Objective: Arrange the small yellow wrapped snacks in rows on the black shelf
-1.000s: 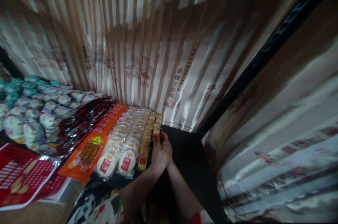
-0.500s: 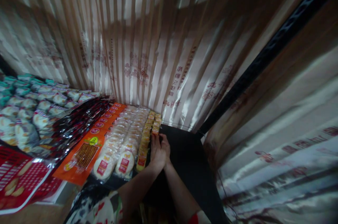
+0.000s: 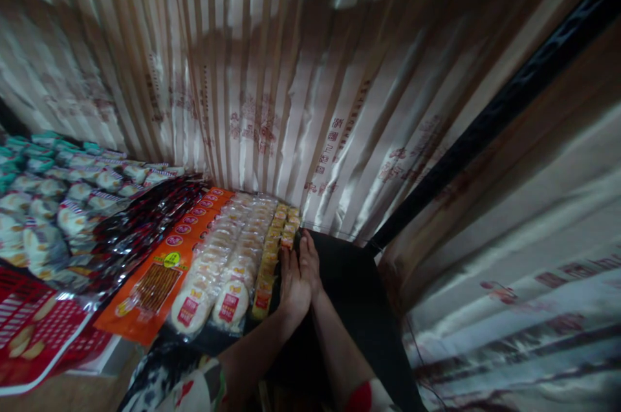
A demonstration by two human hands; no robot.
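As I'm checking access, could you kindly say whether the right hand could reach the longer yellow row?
Probably not directly: the left hand lies between the right hand and the longer yellow row, apparently blocking the straight way.

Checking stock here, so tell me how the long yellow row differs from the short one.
The long row stretches well toward the viewer; the short row stops partway. The short row ends right at the left hand; the long row passes it on the left. Both are yellowish packets lined up near to far.
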